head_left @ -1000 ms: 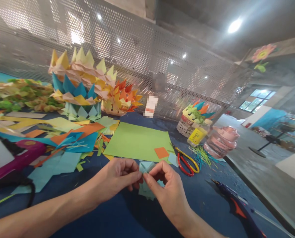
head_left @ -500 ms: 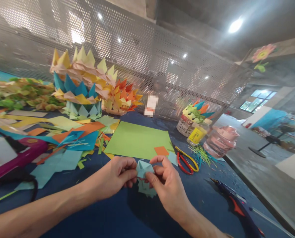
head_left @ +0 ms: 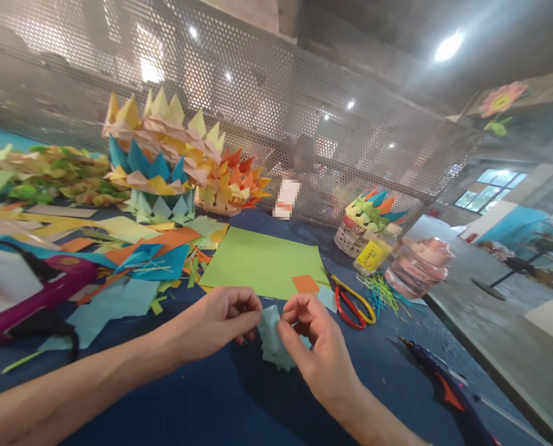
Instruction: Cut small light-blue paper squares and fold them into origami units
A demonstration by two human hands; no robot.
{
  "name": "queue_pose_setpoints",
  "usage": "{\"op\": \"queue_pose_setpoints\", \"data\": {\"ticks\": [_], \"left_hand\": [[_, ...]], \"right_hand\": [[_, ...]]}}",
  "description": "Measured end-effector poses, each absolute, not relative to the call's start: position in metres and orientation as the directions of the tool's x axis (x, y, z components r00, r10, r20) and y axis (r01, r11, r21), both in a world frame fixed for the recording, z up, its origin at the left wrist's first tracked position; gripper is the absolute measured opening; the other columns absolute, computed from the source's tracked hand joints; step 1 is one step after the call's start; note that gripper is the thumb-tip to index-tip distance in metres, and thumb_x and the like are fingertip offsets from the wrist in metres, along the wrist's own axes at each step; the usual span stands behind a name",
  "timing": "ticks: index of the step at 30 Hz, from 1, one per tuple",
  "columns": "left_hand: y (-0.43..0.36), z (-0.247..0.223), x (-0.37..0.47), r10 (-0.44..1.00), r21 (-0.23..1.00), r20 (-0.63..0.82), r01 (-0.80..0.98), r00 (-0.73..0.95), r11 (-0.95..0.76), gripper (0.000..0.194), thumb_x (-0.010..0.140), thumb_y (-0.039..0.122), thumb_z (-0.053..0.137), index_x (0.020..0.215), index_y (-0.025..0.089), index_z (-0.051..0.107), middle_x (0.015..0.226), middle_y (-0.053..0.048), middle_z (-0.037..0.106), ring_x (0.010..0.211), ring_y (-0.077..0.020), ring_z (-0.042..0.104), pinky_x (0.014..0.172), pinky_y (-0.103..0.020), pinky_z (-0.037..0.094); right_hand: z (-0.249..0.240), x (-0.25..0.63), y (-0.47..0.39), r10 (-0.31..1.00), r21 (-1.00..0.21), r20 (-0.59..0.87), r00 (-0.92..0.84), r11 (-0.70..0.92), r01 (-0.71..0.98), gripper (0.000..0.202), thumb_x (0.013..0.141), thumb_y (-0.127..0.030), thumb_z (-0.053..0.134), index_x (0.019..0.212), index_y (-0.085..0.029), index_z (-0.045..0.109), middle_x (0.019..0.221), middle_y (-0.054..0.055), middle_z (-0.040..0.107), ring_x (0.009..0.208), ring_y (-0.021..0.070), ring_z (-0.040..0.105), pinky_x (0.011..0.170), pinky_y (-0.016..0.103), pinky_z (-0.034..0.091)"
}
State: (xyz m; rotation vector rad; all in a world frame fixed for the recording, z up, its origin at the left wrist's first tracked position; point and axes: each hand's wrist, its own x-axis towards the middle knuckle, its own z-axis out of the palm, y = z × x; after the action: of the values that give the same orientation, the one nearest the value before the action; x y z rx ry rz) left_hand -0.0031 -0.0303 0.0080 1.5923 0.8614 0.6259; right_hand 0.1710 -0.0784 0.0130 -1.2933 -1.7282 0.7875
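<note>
My two bare hands meet over a dark blue table [head_left: 178, 409], a small pale blue folded paper [head_left: 269, 328] raised and tilted between them. The thumb and forefinger of my left hand [head_left: 225, 319] are together, clamped on the paper's left edge. The thumb of my right hand [head_left: 317, 347] rests against the right edge, its forefinger just above; whether those two are closed on the paper, I cannot tell. Just below it shows a pale blue piece with a jagged edge [head_left: 282, 359], partly hidden by my right hand.

Beyond my fingers lies a green sheet [head_left: 262, 260], an orange square [head_left: 305, 284] on its near right corner. To the right are a tool with red and yellow handles [head_left: 364, 300], a small bottle with a yellow label [head_left: 371, 255], a pink bottle [head_left: 418, 266] and a dark blue glue gun [head_left: 448, 387]. At left, a purple tool [head_left: 53, 294] lies beside coloured paper scraps [head_left: 118, 297], with pointed, layered paper shapes [head_left: 150, 170] standing behind them, before a perforated screen [head_left: 257, 80].
</note>
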Motion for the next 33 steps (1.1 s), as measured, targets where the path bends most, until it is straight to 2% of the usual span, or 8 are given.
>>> {"op": "queue_pose_setpoints", "data": {"ticks": [5,9,12,18,23,27,30,33], "left_hand": [[-0.0291,0.0068,-0.0035,0.791,0.991,-0.111,0.002,0.602,0.137,0.022,0.076,0.038,0.053,0.073,0.015,0.055,0.062,0.003,0.052,0.055,-0.0090,0.052,0.057,-0.021,0.043],[-0.0318,0.0058,-0.0023,0.757,0.964,-0.175,-0.047,0.629,0.263,0.023,0.071,0.037,0.060,0.074,0.015,0.057,0.065,0.002,0.053,0.059,-0.0106,0.055,0.056,-0.022,0.044],[-0.0312,0.0067,-0.0026,0.769,0.960,-0.179,-0.062,0.614,0.273,0.022,0.070,0.036,0.063,0.073,0.014,0.058,0.064,0.002,0.054,0.059,-0.0104,0.055,0.056,-0.021,0.043],[-0.0285,0.0077,-0.0051,0.780,0.947,-0.186,-0.103,0.598,0.304,0.024,0.070,0.038,0.063,0.073,0.014,0.058,0.064,0.001,0.056,0.059,-0.0094,0.054,0.056,-0.020,0.043],[-0.0304,0.0068,-0.0046,0.773,0.950,-0.188,-0.088,0.605,0.300,0.025,0.070,0.037,0.063,0.072,0.013,0.059,0.064,0.000,0.057,0.058,-0.0093,0.052,0.056,-0.020,0.042],[-0.0313,0.0059,-0.0038,0.781,0.958,-0.178,-0.077,0.599,0.277,0.024,0.069,0.036,0.064,0.071,0.013,0.059,0.065,-0.001,0.058,0.058,-0.0098,0.052,0.055,-0.020,0.042],[-0.0316,0.0062,-0.0040,0.799,0.967,-0.151,-0.080,0.582,0.241,0.023,0.069,0.036,0.064,0.070,0.013,0.060,0.066,0.000,0.058,0.059,-0.0094,0.051,0.056,-0.021,0.043],[-0.0327,0.0075,-0.0044,0.803,0.973,-0.148,-0.062,0.578,0.224,0.022,0.069,0.036,0.064,0.069,0.013,0.060,0.064,0.001,0.057,0.056,-0.0084,0.050,0.056,-0.020,0.042]], "right_hand": [[0.0096,0.1702,-0.0801,0.940,-0.797,0.279,-0.198,0.341,0.498,0.003,0.081,-0.018,0.049,0.079,-0.018,0.049,0.071,-0.002,0.053,0.061,0.0085,0.049,0.058,0.019,0.042],[0.0066,0.1722,-0.0802,0.930,-0.766,0.302,-0.209,0.367,0.527,0.002,0.081,-0.018,0.049,0.082,-0.018,0.051,0.073,-0.001,0.057,0.061,0.0094,0.051,0.060,0.020,0.044],[0.0069,0.1735,-0.0815,0.913,-0.727,0.342,-0.223,0.408,0.553,0.009,0.080,-0.014,0.049,0.085,-0.019,0.053,0.075,0.000,0.058,0.062,0.0103,0.052,0.060,0.021,0.045],[0.0074,0.1741,-0.0817,0.841,-0.594,0.441,-0.313,0.535,0.600,0.026,0.074,-0.007,0.049,0.095,-0.020,0.057,0.100,0.007,0.052,0.090,0.0162,0.052,0.076,0.027,0.045],[0.0056,0.1758,-0.0793,0.824,-0.560,0.463,-0.327,0.557,0.613,0.013,0.075,-0.021,0.061,0.088,-0.024,0.064,0.097,0.005,0.049,0.085,0.0148,0.053,0.076,0.027,0.046],[0.0066,0.1775,-0.0771,0.814,-0.549,0.482,-0.324,0.569,0.612,0.008,0.076,-0.025,0.062,0.082,-0.026,0.067,0.095,0.003,0.050,0.076,0.0123,0.054,0.070,0.026,0.047],[0.0072,0.1767,-0.0768,0.826,-0.576,0.481,-0.294,0.551,0.604,0.006,0.076,-0.025,0.062,0.081,-0.022,0.063,0.092,0.004,0.053,0.079,0.0138,0.054,0.071,0.026,0.047],[0.0050,0.1754,-0.0775,0.891,-0.663,0.409,-0.197,0.438,0.607,0.017,0.074,-0.029,0.063,0.086,-0.021,0.055,0.084,0.002,0.057,0.071,0.0133,0.054,0.064,0.026,0.047]]}}
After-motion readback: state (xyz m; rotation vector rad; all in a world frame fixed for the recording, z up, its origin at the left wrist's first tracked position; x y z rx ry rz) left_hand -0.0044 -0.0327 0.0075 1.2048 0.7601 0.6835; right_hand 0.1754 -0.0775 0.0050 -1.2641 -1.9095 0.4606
